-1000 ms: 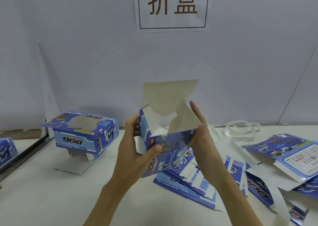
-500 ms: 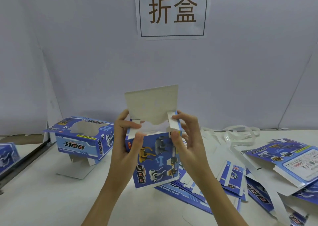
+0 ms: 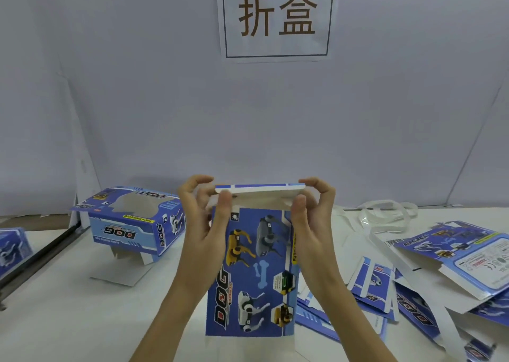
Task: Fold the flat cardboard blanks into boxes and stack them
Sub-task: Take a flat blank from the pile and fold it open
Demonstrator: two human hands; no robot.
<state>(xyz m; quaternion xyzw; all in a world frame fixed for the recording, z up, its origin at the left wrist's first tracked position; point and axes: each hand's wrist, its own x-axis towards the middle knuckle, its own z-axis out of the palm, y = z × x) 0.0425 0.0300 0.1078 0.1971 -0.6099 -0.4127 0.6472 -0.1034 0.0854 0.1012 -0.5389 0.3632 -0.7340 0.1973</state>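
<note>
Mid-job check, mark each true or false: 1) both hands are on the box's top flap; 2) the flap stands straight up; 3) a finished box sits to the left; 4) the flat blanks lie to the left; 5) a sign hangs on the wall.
1) True: the left hand and right hand pinch the top flap of the held box.
2) False: it is folded over.
3) True: the folded box sits there.
4) False: the flat blanks lie right.
5) True: the sign.

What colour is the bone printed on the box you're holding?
Light blue, on the box's darker blue panel; the bone shows clearly in the head view.
</note>
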